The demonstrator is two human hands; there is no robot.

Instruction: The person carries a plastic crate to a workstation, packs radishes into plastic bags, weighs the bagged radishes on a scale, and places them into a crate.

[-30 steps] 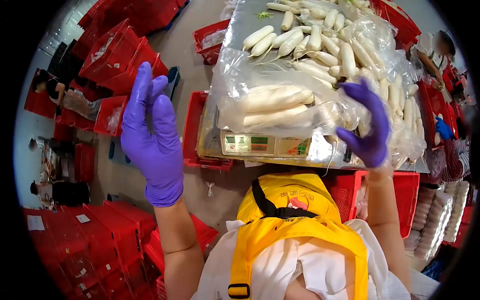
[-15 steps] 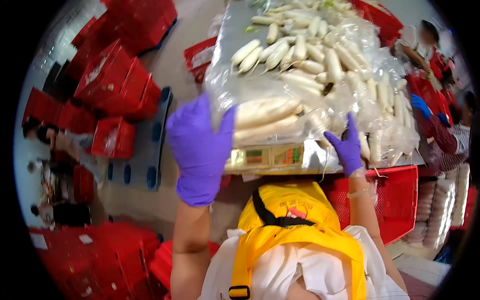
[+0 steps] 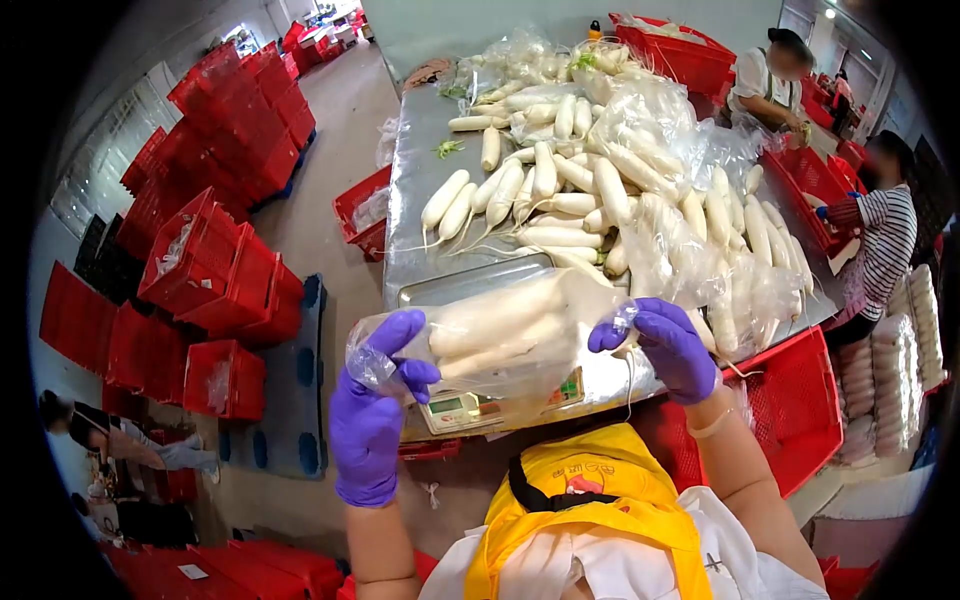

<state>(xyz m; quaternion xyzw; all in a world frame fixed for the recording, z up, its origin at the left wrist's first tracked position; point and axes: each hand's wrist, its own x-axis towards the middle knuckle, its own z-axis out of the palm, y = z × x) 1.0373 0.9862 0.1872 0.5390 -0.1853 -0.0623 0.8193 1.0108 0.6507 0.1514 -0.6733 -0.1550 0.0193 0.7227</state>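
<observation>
head view: the bag (image 3: 500, 335) spans lengthwise between both hands, over the scale (image 3: 462, 411). left hand (image 3: 370, 430), half curled, grips one end; right hand (image 3: 677, 352) pinches the other.

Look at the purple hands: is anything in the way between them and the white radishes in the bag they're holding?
Just thin coverings: the left hand and right hand hold the clear bag at its ends, so its plastic and the purple gloves separate the fingers from the radishes.
</observation>
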